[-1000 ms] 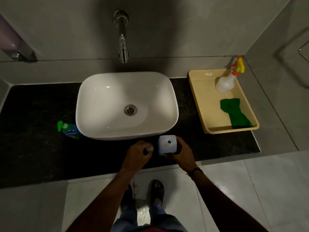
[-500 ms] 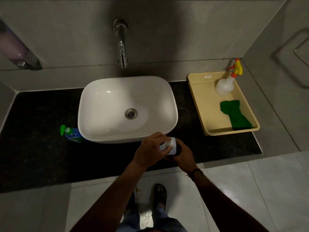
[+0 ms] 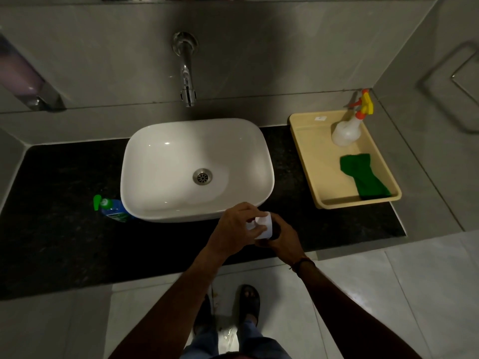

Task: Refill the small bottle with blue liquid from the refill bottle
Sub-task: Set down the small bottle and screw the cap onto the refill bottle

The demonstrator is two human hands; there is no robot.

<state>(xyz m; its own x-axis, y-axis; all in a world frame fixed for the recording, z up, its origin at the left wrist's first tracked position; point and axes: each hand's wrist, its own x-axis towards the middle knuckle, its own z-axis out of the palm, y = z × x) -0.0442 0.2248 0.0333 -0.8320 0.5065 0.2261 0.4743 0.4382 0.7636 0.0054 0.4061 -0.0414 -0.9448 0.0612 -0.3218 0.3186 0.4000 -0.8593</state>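
Note:
The white refill bottle [image 3: 267,227] stands on the black counter in front of the sink, mostly hidden by both hands. My right hand [image 3: 283,237] grips its body from the right. My left hand [image 3: 234,229] is closed over its top, fingers pinching the white cap [image 3: 260,220] at the bottle's mouth. Whether the cap is fully seated I cannot tell. The small bottle [image 3: 114,209], blue with a green pump head, sits on the counter against the sink's front left corner, well left of both hands.
A white basin [image 3: 134,156] sits mid-counter under a chrome wall tap [image 3: 187,73]. A beige tray [image 3: 305,151] at right holds a spray bottle [image 3: 346,132] and a green cloth [image 3: 363,174]. The black counter [image 3: 64,242] ends at a front edge above the tiled floor.
My left hand, which held the cap beside the open bottle, has moved right onto the bottle's top. The bottle's open mouth is now covered. My right hand kept its grip.

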